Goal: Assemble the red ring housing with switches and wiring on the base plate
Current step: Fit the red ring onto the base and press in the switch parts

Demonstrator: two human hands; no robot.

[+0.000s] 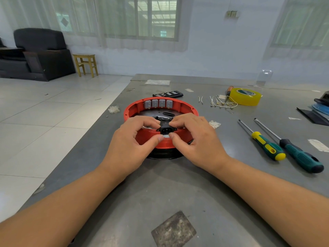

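Step in hand, as I read it: seating the black power socket (166,130) into the near wall of the red ring (161,122). Not fully home yet by the look of it; it sits at the rim, flange level with the top edge.

Grip: both hands work the socket together. Left hand (132,142) has fingers curled over the top of the ring onto the socket's left side, thumb pressing up against the outer wall below it. Right hand (193,138) mirrors that, fingers pinching the right side, thumb tip just under the opening. Thumbs nearly touch. So both hands are closed on the part, not spread.

Next move likely needs an even push from both sides so the socket goes in square, while keeping the ring from sliding on the black base plate (165,155) under it.

Farther in: four grey switches (158,103) already sit in a row on the far inner wall. Wiring not yet fitted; short white leads (221,103) lie loose on the table (178,184), beside a yellow tape roll (245,96). Two screwdrivers (284,147) lie to the right, well apart from the ring.
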